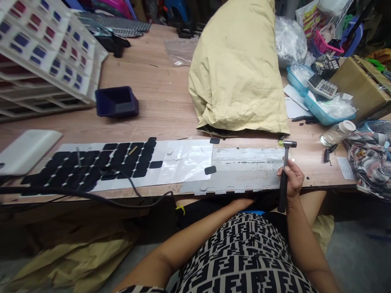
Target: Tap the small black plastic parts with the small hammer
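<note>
My right hand (pixel 293 178) is closed around the black handle of a small hammer (pixel 283 185) at the table's front edge. The hammer stands nearly upright in view, its metal head with a yellow-green end at the top. My left hand (pixel 244 203) is low at my lap below the table edge; its fingers are hidden. Left of the hammer lies a grey-white flat strip (pixel 244 179) under clear film. Beside it a white sheet (pixel 186 158) carries rows of rounded black patches (pixel 119 158), with two more at its right end.
A large tan sack (pixel 235 73) stands behind the strip. A dark blue bin (pixel 117 102) and white crate (pixel 55 53) are at left. A black cable (pixel 91 195) crosses the front edge. At right are a jar (pixel 337 132), calculator (pixel 323 86), blue baskets (pixel 328 116) and patterned cloth (pixel 372 162).
</note>
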### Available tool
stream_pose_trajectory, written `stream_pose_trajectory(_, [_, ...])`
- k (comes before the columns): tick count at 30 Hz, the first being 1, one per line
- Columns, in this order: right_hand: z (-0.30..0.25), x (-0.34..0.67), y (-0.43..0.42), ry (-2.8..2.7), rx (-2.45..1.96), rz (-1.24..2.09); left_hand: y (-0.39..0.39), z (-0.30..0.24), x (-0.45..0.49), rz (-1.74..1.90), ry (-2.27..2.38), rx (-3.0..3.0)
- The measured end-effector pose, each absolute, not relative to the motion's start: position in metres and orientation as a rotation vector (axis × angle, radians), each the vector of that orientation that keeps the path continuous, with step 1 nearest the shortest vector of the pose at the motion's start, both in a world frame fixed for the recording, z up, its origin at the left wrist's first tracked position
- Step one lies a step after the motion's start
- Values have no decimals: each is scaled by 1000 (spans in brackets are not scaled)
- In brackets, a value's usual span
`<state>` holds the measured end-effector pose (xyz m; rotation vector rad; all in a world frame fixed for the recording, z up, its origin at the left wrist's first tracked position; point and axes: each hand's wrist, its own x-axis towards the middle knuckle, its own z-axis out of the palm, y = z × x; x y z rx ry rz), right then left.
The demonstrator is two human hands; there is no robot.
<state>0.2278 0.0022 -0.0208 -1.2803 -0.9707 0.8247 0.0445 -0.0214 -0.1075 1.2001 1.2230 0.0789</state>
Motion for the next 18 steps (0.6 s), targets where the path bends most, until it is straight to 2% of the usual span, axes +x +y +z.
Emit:
stream_pose_trajectory(4, [-18,246,0,-1069,-1417,679,-28,-66,35,-80,907,1566])
stream_pose_trajectory(8, [-21,270,-1,-1101,-1539,606,-7,-12,42,132,609,1714])
stream_pose_trajectory(11, [-28,276,0,-1077,-1534,631,43,8,70,427,837,1731])
stream_pose_trajectory(14, [-32,276,-1,-1091,-1539,632,102,2,111,695,1248,1812])
stream_pose_trajectory(18, [-32,275,-3,-1098,-1532,645,152,-17,155,767,1576,1849])
